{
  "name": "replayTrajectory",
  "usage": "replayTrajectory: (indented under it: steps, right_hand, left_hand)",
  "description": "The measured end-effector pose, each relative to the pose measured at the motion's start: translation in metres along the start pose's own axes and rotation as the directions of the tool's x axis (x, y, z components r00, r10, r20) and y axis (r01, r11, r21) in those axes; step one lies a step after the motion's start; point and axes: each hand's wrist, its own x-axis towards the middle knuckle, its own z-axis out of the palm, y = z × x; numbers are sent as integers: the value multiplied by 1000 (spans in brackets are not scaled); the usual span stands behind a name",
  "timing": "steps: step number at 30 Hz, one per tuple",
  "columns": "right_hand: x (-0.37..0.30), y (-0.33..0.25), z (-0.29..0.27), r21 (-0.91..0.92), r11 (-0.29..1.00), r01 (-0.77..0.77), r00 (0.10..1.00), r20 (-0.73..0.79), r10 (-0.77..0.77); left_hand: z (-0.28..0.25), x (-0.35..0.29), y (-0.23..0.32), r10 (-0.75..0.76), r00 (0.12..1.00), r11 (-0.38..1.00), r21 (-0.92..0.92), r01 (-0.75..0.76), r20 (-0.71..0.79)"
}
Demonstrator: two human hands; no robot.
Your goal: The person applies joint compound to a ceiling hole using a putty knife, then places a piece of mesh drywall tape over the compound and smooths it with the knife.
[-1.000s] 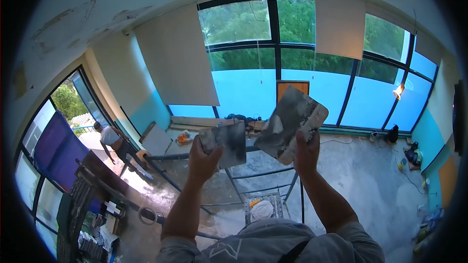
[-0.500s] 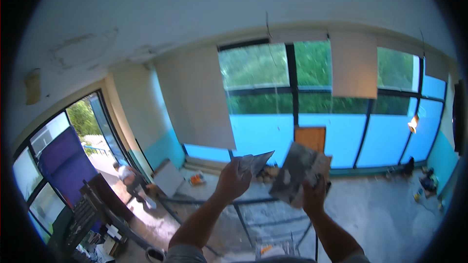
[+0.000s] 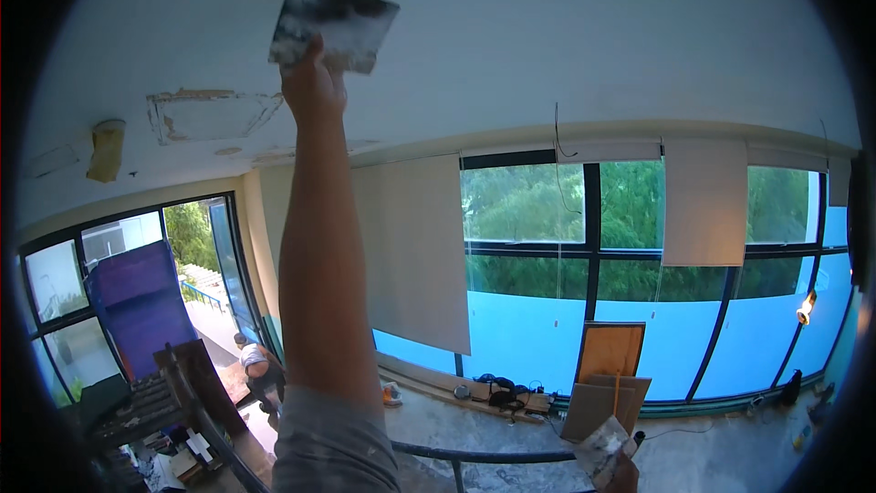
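My left arm is stretched up toward the white ceiling [image 3: 511, 46]. In my left hand [image 3: 315, 91], closed, is a wide flat plastering blade [image 3: 338, 20], grey and streaked with white filler. The thumb presses on its face; whether the blade touches the ceiling I cannot tell. Low at the right, my right hand [image 3: 626, 477] is partly cut off by the lower edge. It grips a flat plate [image 3: 601, 450] smeared with pale filler. A rough-edged rectangular patch [image 3: 214, 116] marks the ceiling to the left of my raised arm.
A dark metal rail [image 3: 484, 455] runs in front of me. Below the windows are boards [image 3: 619, 397] and cables [image 3: 504, 393]. Another person [image 3: 260, 370] bends near the open doorway at left. A lit lamp [image 3: 806, 309] hangs far right; a loose wire [image 3: 558, 132] dangles from the ceiling.
My left hand has risen with the blade from chest height toward the ceiling. My right hand and plate have dropped to the lower edge. The view has tilted upward.
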Motion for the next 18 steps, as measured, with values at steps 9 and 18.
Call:
replayTrajectory:
  steps: [9, 18]
  right_hand:
    - [6, -17, -60, 47, 998, -47, 998, 39, 46]
    - [15, -7, -102, 62, 998, 6, 997, 80, -11]
  left_hand:
    - [-15, 138, 2, 351, 870, 598, 632, -493, 346]
    - [25, 38, 4, 450, 856, 728, 451, -516, 254]
